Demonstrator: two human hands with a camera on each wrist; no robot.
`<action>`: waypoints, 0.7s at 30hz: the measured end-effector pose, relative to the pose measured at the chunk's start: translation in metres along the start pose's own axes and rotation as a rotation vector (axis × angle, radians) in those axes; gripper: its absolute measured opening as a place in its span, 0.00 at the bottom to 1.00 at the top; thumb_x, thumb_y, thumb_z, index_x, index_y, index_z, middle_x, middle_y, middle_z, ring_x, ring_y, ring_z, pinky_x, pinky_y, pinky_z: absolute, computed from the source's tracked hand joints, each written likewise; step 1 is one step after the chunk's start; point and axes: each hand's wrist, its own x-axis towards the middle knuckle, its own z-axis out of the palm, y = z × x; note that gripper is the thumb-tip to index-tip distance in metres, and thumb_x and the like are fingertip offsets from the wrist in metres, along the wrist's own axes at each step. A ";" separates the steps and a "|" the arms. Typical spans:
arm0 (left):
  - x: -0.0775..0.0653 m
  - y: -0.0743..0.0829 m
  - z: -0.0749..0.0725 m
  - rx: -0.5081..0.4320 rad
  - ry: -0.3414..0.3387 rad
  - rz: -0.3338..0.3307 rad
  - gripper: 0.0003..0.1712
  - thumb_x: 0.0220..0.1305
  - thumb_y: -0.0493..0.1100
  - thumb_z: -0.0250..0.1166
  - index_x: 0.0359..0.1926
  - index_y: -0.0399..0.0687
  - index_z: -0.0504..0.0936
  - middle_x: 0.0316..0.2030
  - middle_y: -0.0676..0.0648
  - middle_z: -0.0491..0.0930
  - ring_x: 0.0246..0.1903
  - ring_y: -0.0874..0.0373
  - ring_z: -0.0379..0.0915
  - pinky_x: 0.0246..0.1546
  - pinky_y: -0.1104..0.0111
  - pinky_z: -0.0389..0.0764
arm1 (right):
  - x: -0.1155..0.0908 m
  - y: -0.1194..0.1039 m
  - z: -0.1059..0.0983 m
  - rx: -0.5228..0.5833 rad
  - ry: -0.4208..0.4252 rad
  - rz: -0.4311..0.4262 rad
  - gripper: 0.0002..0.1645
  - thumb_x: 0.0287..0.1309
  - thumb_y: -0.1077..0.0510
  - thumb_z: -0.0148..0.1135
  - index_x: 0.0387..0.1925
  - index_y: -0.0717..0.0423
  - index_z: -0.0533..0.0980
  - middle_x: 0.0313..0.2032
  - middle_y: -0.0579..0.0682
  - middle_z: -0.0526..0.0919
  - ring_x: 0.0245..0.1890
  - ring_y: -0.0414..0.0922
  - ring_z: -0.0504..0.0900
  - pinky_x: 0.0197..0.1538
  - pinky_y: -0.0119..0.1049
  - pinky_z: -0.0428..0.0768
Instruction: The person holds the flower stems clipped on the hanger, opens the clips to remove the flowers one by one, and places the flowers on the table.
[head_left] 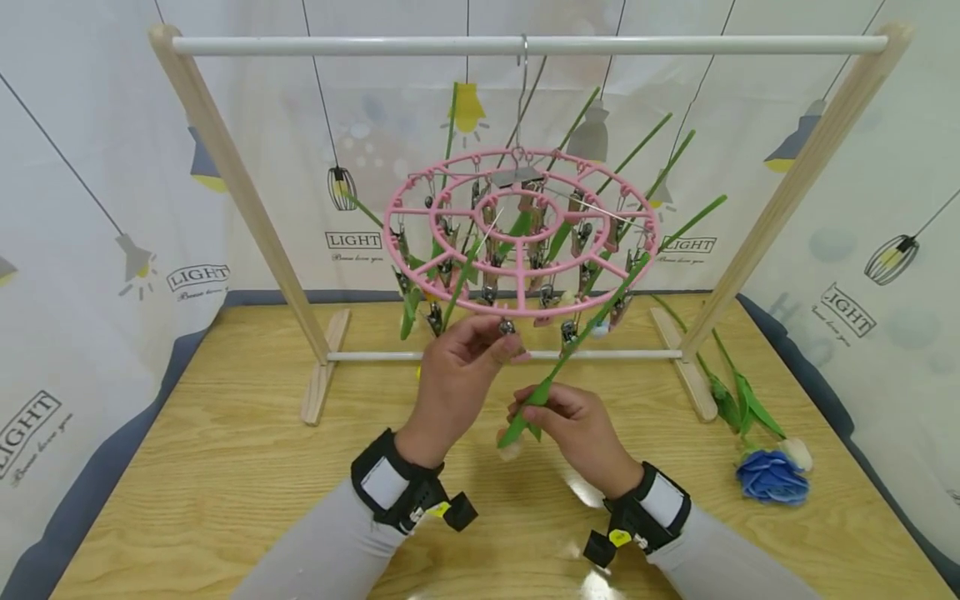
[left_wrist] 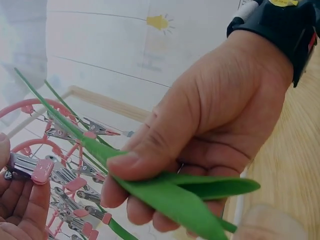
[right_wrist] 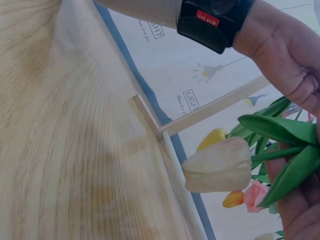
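With its head pointing down, a white tulip (right_wrist: 217, 165) is held by my right hand (head_left: 585, 425). That thumb and fingers pinch the green stem and leaves (left_wrist: 165, 195), and the stem slants up to the right, past the front of the pink round clip hanger (head_left: 521, 283). At the hanger's front rim, my left hand (head_left: 453, 383) grips a metal clip with pink pads (left_wrist: 35, 167) between thumb and fingers. The tulip stem is apart from this clip. Several flowers hang head down from the hanger, among them a pink one (right_wrist: 255, 196) and a yellow tulip (right_wrist: 212, 138).
The hanger hooks onto a white rail (head_left: 375, 46) between two wooden posts (head_left: 240, 192). Several metal clips (head_left: 581, 237) dangle around its rings. On the table's right side lie a blue rose (head_left: 772, 477) and a white tulip (head_left: 797, 454), beside the stand's foot (head_left: 686, 367).
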 end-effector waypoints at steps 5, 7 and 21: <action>0.000 -0.004 -0.001 0.021 -0.008 0.009 0.14 0.72 0.41 0.68 0.54 0.40 0.83 0.43 0.38 0.87 0.40 0.58 0.87 0.44 0.64 0.87 | -0.003 -0.003 -0.009 -0.022 -0.058 -0.037 0.17 0.78 0.64 0.53 0.60 0.68 0.78 0.49 0.41 0.88 0.52 0.39 0.88 0.56 0.34 0.85; 0.000 -0.004 -0.001 0.029 -0.011 -0.009 0.16 0.72 0.42 0.68 0.56 0.41 0.83 0.43 0.39 0.87 0.41 0.59 0.86 0.45 0.64 0.87 | -0.003 -0.004 -0.015 -0.035 -0.081 -0.068 0.18 0.79 0.65 0.49 0.61 0.68 0.77 0.51 0.41 0.88 0.54 0.39 0.86 0.57 0.33 0.85; -0.002 -0.005 -0.003 0.020 -0.004 -0.018 0.16 0.71 0.39 0.68 0.57 0.40 0.83 0.44 0.38 0.87 0.41 0.61 0.85 0.45 0.68 0.86 | -0.021 -0.034 -0.090 -0.122 0.039 -0.150 0.18 0.78 0.71 0.47 0.62 0.65 0.75 0.50 0.41 0.88 0.54 0.36 0.86 0.58 0.26 0.82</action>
